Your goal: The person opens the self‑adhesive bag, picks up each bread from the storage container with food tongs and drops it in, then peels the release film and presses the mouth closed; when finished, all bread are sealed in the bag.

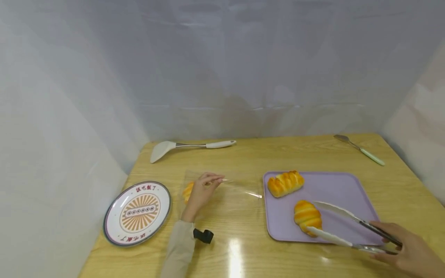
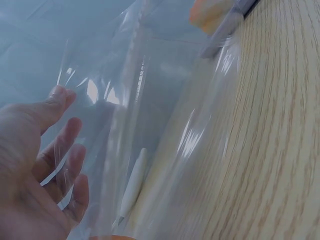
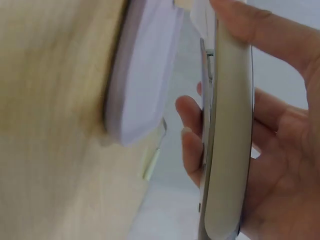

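Observation:
My left hand [image 1: 205,189] pinches the upper edge of a clear plastic bag [image 2: 165,100] between thumb and forefinger, the other fingers loosely bent. The bag stands partly spread, with a bread roll [image 1: 187,192] at its left end, half hidden by the hand. My right hand [image 1: 410,247] grips metal tongs [image 3: 227,125] with pale tips. The tongs' arms are spread, one tip over the near edge of a ridged bread roll [image 1: 308,217], the other by its far right side. That roll lies on a purple tray [image 1: 340,189], near a longer braided bread [image 1: 286,183].
To the left of the bag is a white plate [image 1: 161,227] with a sunburst print. A white-handled spatula [image 1: 220,144] lies along the back edge of the wooden table [image 1: 278,150]. At back right rests a small spoon-like utensil [image 1: 372,156] with a green handle.

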The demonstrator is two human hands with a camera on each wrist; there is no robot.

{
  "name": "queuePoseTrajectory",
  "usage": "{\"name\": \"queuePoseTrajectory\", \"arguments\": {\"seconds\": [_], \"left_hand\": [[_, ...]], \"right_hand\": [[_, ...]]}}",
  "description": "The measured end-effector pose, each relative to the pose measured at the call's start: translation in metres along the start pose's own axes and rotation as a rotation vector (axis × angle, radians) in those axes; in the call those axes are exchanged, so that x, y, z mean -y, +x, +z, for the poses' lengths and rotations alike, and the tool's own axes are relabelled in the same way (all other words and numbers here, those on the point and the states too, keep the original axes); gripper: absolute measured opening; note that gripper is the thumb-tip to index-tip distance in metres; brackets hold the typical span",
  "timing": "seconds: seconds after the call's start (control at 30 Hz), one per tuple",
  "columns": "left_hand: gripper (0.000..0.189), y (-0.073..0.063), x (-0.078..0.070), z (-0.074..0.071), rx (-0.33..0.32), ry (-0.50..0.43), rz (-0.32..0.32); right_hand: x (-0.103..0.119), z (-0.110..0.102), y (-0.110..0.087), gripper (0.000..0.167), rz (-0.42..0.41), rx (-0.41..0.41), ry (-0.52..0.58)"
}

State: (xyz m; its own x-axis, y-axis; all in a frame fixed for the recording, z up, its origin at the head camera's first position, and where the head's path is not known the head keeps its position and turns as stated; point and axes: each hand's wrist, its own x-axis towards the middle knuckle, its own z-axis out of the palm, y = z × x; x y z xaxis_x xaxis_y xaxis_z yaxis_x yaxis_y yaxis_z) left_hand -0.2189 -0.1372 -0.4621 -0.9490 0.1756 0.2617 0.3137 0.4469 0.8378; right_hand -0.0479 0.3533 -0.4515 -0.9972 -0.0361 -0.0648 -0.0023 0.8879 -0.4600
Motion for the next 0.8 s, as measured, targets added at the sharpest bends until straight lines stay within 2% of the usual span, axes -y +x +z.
{"name": "queuePoseTrajectory", "arguments": {"seconds": [0.17,0.23,0.4,0.53,0.67,0.8], "left_hand": [[0.02,-0.001,-0.001,0.0,-0.005,0.0,0.008],[0.02,-0.001,-0.002,0.0,-0.002,-0.002,0.01],[0.02,-0.001,-0.003,0.001,0.003,-0.008,0.0],[0.02,-0.001,-0.003,0.001,0.006,-0.006,0.007],[0.021,-0.002,-0.003,0.001,0.007,-0.003,0.012],[0.021,-0.002,-0.003,0.0,0.008,-0.001,0.009]], "right_hand": [[0.005,0.003,-0.001,0.081,0.073,0.055,0.002],[0.006,0.004,-0.001,0.081,0.091,0.027,0.005],[0.006,0.005,0.001,0.081,0.114,-0.117,-0.051],[0.003,0.003,0.002,0.086,0.143,-0.107,-0.065],[-0.008,-0.005,0.009,0.089,0.089,-0.058,-0.031],[-0.028,-0.014,0.023,0.087,-0.006,-0.05,-0.027]]}}
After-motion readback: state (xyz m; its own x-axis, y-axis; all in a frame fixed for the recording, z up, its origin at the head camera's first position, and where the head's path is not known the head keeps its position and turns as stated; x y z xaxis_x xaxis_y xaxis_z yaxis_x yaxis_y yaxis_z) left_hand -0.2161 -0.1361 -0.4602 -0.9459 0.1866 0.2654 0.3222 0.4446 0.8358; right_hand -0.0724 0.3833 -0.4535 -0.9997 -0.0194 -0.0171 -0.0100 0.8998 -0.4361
